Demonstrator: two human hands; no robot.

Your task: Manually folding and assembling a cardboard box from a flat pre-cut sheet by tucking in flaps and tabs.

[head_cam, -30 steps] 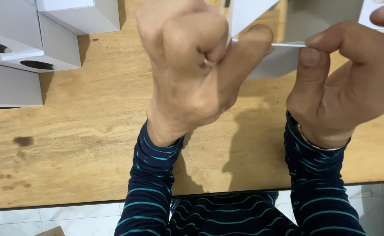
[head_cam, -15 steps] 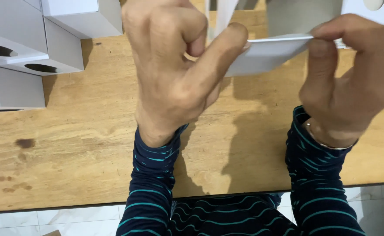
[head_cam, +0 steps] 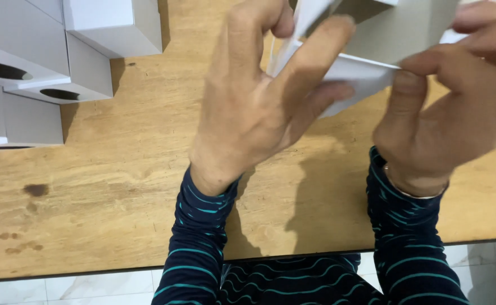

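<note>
White cardboard piece (head_cam: pixel 366 73), white boxes (head_cam: pixel 61 51), light-brown wooden table (head_cam: pixel 118 192), navy sleeves (head_cam: pixel 197 248) with teal stripes

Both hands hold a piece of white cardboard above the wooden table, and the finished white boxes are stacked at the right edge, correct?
Not quite: the head view shows the white boxes stacked at the left edge. Both the left hand and right hand do hold the white cardboard above the wooden table.

1. Single view, worn on the head, looking steeply down over the chest and striped sleeves.
2. Faces forward across a wooden table (head_cam: pixel 118 186), near edge low in frame, tiled floor beneath.
3. Very close: left hand (head_cam: pixel 253 107) and right hand (head_cam: pixel 451 118) fill the upper half, cropped at the top edge.
4. No second view to share anything.
</note>
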